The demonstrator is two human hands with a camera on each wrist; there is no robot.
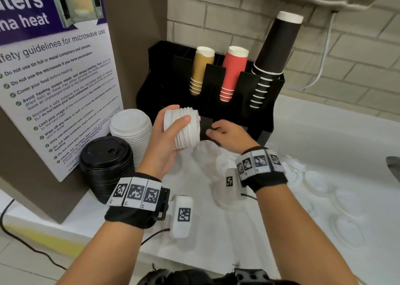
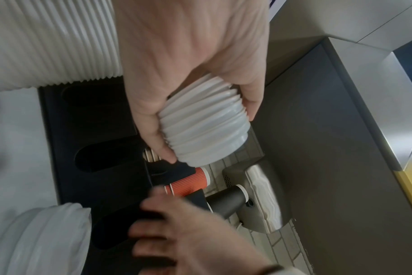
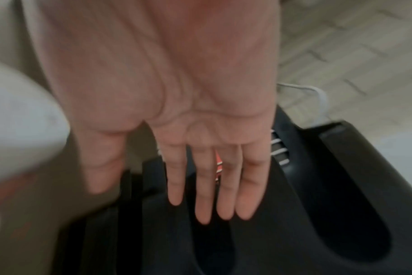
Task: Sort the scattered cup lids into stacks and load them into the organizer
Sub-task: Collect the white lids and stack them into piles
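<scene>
The small stack of white lids (image 1: 184, 129) is held on its side in the left hand (image 1: 166, 142), thumb over the top and fingers curled under it, just in front of the black organizer (image 1: 218, 79) at the far side of the bench (image 1: 324, 133). In the head view the right hand (image 1: 229, 133) reaches to the organizer's low front section with its fingers fairly straight and holding nothing; whether they touch the plastic I cannot tell. A taller white lid stack (image 1: 132, 129) and a black lid stack (image 1: 106, 165) stand at the left, and loose white lids (image 1: 311, 181) lie scattered on the bench to the right. The left wrist view shows the left hand's fingers (image 2: 158, 134) clamped round the ribbed stack, with empty rounded slots (image 2: 106, 158) in the organizer below it and red cups (image 2: 191, 180) beyond. The right wrist view is blurred; it shows the palm open, fingers (image 3: 202, 186) extended and close together above another dark slot (image 3: 348, 223). By my judgement the step in hand is loading this stack into a front slot. The next move calls for turning the stack to match the slot's opening and lowering it in squarely, the free hand steadying the organizer or guiding the lids so none slide off.
</scene>
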